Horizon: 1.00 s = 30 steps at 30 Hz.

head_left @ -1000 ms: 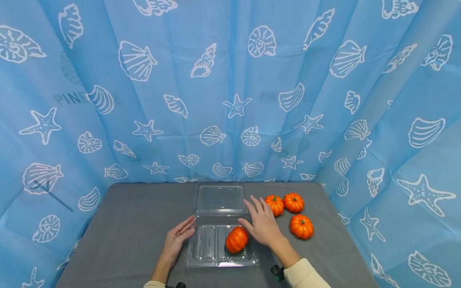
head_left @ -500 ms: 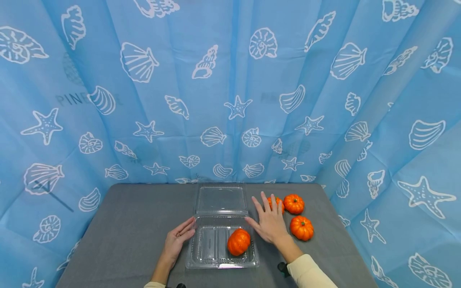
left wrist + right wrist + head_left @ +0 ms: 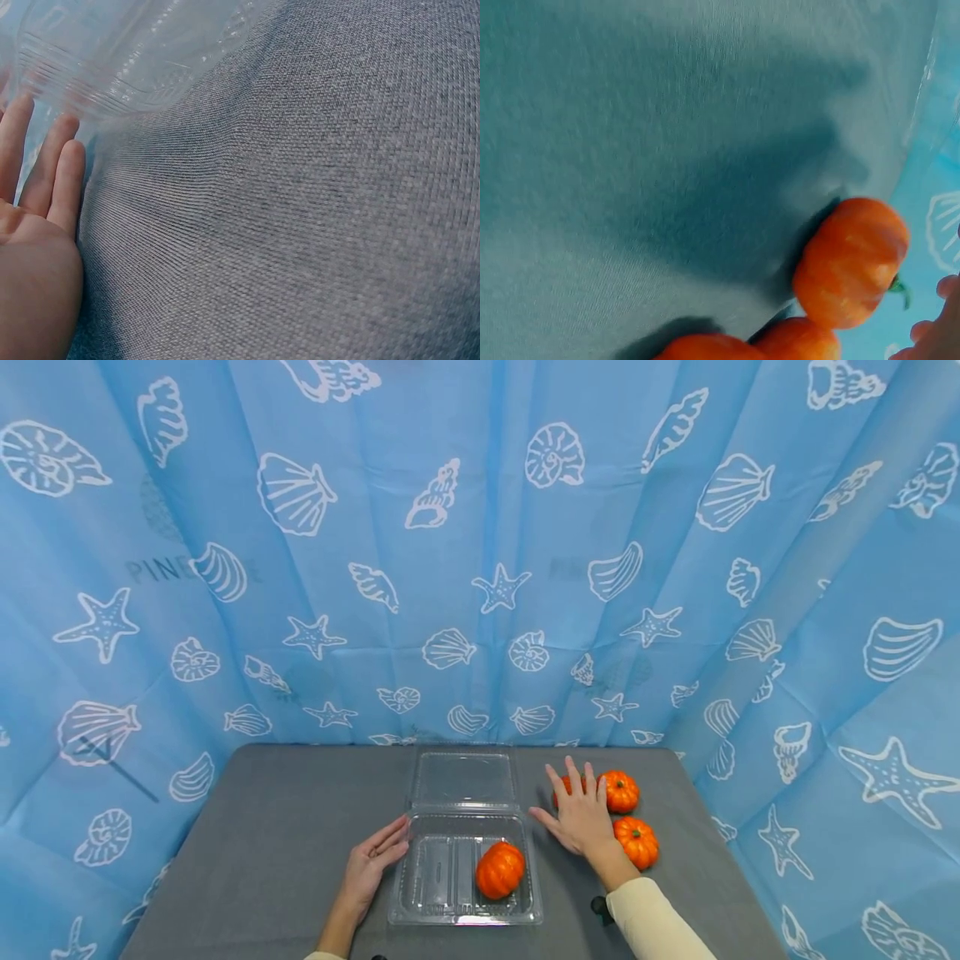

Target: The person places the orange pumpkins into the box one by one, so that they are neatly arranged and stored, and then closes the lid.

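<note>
A clear plastic clamshell container (image 3: 431,881) lies on the table with its lid (image 3: 465,779) folded back. One small orange pumpkin (image 3: 500,870) sits in its right half. My left hand (image 3: 366,867) is at the container's left side, fingers extended and fingertips right at its wall; the left wrist view shows the palm and these fingers (image 3: 66,184). My right hand (image 3: 583,820) spreads its fingers above a second pumpkin (image 3: 566,782), partly covering it. In the right wrist view a pumpkin (image 3: 851,262) with a green stem lies close to the fingertips.
Two more pumpkins stand by the right hand, one behind (image 3: 621,791) and one nearer (image 3: 637,842), partly overlapped by the wrist. Grey cloth (image 3: 285,835) covers the table. A blue shell-print curtain (image 3: 450,568) hangs behind and around it.
My right hand has moved right, from the container's right edge to over the back-left pumpkin of the group. The left hand stays at the container's side. The view has shifted slightly.
</note>
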Motion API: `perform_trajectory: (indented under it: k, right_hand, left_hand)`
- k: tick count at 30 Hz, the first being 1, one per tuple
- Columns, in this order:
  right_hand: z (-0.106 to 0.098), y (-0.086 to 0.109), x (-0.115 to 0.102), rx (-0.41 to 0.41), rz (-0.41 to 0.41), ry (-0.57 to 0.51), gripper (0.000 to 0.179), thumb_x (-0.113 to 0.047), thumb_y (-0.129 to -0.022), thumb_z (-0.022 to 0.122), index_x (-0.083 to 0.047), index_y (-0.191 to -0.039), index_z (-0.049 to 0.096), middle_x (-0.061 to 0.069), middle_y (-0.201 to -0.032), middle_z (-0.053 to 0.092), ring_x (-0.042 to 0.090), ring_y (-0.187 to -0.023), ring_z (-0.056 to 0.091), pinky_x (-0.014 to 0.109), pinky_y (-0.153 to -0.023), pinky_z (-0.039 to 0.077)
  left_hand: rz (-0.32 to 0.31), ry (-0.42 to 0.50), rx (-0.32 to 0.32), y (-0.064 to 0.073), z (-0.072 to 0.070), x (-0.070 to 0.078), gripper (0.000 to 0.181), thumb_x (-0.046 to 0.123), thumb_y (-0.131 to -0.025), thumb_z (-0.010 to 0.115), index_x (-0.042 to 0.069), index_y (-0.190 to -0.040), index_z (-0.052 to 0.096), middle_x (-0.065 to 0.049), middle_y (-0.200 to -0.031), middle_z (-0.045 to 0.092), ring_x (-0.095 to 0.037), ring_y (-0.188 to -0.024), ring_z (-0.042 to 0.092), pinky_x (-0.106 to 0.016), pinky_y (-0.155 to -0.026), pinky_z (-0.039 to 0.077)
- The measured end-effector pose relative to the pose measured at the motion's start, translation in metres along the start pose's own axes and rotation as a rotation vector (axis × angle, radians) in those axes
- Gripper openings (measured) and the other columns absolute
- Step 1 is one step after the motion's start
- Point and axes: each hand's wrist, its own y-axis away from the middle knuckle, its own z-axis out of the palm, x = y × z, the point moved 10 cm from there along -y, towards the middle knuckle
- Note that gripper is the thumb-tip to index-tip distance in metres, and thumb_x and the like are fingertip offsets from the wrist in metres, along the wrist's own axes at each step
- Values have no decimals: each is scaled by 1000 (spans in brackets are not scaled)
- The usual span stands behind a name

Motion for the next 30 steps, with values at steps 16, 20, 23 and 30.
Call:
perform_trajectory:
  k: [16, 20, 23, 30]
  right_hand:
    - [8, -9, 41, -157, 126, -188, 77, -34, -103, 60, -5, -162, 19, 37, -160, 22, 61, -144, 28, 70, -111, 37]
    - [8, -9, 42, -173, 126, -215, 68, -25, -107, 52, -3, -161, 18, 38, -156, 31, 61, -139, 36, 68, -111, 38]
    - [7, -9, 42, -170, 123, -221, 63, -21, -108, 50, -2, -160, 20, 37, -151, 40, 59, -136, 41, 66, -111, 39]
    - [4, -9, 39, -85, 106, -206, 54, -12, -105, 54, 3, -153, 36, 34, -139, 53, 53, -124, 50, 61, -107, 45]
  left_hand:
    - [-23, -23, 14, 0, -2, -2, 51, 10, -91, 75, 6, -141, 61, -13, -142, 63, 6, -116, 65, -8, -92, 50]
    - [-20, -25, 15, 0, -2, -2, 51, 11, -91, 75, 6, -141, 61, -13, -142, 63, 6, -117, 65, -8, -93, 49]
    - [-21, -23, 15, -1, -2, -3, 51, 11, -91, 75, 7, -141, 62, -12, -142, 63, 5, -118, 65, -8, -93, 49]
    - [-29, -32, 21, -1, -2, -3, 52, 12, -91, 76, 7, -140, 62, -12, -142, 63, 4, -116, 66, -8, -93, 49]
